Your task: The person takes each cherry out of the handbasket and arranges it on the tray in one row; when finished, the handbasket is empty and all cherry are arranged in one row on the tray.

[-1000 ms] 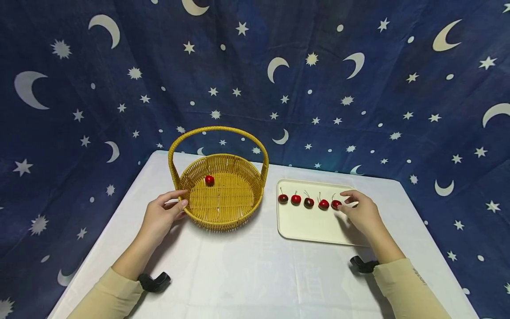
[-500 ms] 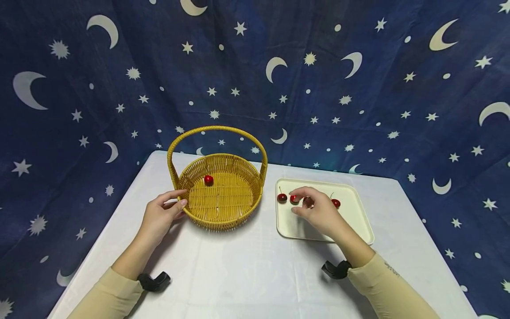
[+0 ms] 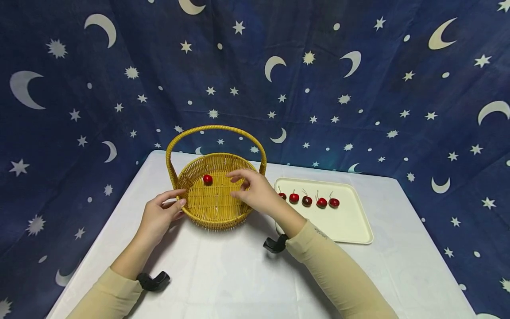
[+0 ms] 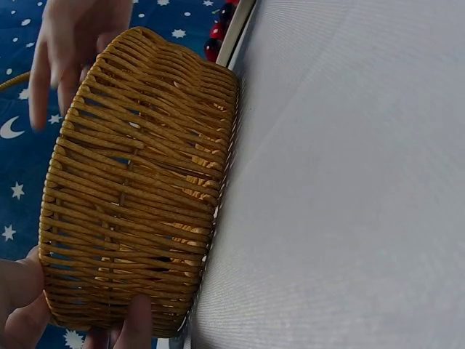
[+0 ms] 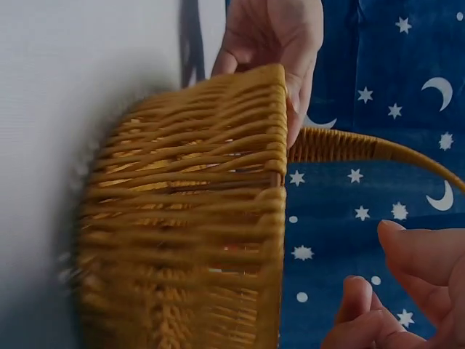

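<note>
A yellow wicker basket (image 3: 217, 223) with a tall arched handle stands on the table, a single red cherry (image 3: 207, 179) lying inside toward its back left. My left hand (image 3: 159, 215) grips the basket's left rim, thumb and fingers on either side of the wall; the left wrist view shows fingertips against the weave. Above the basket's right side hovers my right hand (image 3: 256, 192), thumb and fingers spread apart. The right wrist view shows nothing between those fingers (image 5: 421, 254). To the right, several dark red cherries (image 3: 307, 201) with stems lie in a row on a cream tray (image 3: 342, 226).
A white cloth covers the table (image 3: 223, 274). Behind it hangs a dark blue curtain (image 3: 239, 66) with moons and stars. The basket handle (image 3: 217, 127) arches up behind my right hand. My right forearm passes over the tray's left front corner.
My right hand has swept left from the tray's rightmost cherry, across the row, to above the basket. The cherries stay in their row. My left hand keeps its place on the rim.
</note>
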The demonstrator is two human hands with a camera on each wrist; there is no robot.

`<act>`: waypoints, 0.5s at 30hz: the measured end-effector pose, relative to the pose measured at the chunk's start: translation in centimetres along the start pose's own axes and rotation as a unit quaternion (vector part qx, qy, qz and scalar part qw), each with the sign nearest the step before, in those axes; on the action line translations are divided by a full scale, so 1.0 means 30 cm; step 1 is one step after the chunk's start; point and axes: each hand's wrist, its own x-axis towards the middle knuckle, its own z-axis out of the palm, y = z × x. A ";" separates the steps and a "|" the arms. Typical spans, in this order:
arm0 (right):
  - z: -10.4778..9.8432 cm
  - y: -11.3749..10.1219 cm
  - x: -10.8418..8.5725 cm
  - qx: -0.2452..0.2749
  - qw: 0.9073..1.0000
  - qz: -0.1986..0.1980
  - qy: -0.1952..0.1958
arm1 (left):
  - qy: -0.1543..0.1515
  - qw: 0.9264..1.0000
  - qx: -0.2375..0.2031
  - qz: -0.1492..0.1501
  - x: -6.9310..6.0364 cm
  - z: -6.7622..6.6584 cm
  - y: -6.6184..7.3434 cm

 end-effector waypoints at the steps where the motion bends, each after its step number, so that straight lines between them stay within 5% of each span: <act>1: 0.013 -0.006 0.028 0.000 1.000 -0.002 -0.005 | 0.000 1.000 0.001 0.001 0.000 -0.001 -0.002; 9: 0.090 -0.029 0.215 -0.038 0.997 0.022 -0.067 | -0.001 1.000 0.000 0.004 0.001 0.000 -0.005; 15: 0.122 0.013 0.302 -0.118 0.977 0.047 -0.172 | 0.003 1.000 -0.004 0.006 0.000 0.001 -0.004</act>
